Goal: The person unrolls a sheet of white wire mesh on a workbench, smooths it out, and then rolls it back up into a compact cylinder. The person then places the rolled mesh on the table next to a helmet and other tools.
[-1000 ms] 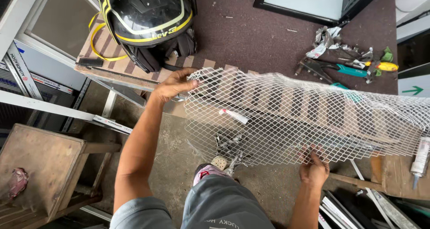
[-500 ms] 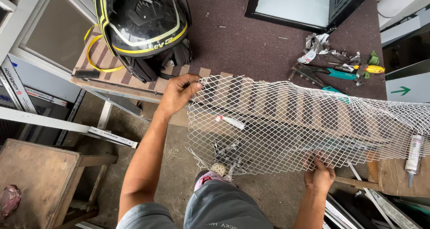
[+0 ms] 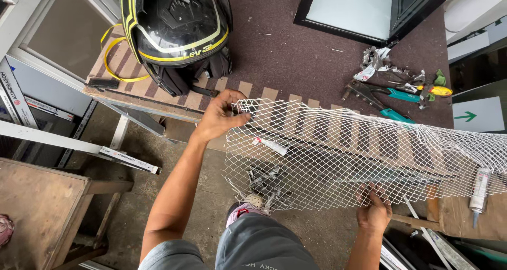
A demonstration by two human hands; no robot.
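Observation:
A long sheet of white wire mesh [image 3: 359, 154] lies across the front edge of a workbench [image 3: 296, 53] covered in dark maroon carpet. My left hand [image 3: 219, 117] grips the mesh's upper left corner. My right hand [image 3: 374, 213] holds its lower edge from beneath, fingers curled through the mesh. A small white tube [image 3: 270, 145] lies under the mesh near my left hand.
A black and yellow helmet [image 3: 177, 29] sits at the bench's left end beside a yellow strap [image 3: 113, 64]. Pliers and cutters with teal handles [image 3: 391, 95] lie at the right. A sealant tube [image 3: 479, 191] rests at far right. A wooden stool [image 3: 42, 212] stands at lower left.
The view has shifted slightly and my left hand has slid a little right along the mesh's top corner. My right hand keeps its hold on the lower edge.

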